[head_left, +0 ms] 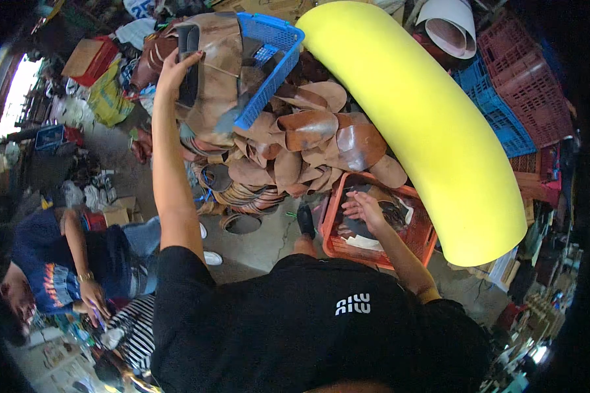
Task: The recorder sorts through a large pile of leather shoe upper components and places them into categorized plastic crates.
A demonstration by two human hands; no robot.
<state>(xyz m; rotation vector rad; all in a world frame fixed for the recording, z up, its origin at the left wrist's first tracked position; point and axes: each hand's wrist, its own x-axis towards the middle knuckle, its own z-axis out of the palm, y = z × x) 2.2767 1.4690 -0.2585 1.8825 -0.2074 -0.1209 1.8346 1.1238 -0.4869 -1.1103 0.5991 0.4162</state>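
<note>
Grey floor (261, 243), stacked crates (530, 88) at right: left hand (171, 73), fingers gripping a dark folded piece (188, 86) beside a blue basket (271, 83); right hand (368, 209), fingers spread over a red crate (355, 254) (brown pieces (308, 128) heaped between).

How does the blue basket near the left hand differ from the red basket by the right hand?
The blue basket is farther from the person; the red basket is close. Brown sheets hide part of the blue basket; dark pieces and white pieces lie in the red basket. Both are open-topped.
</note>
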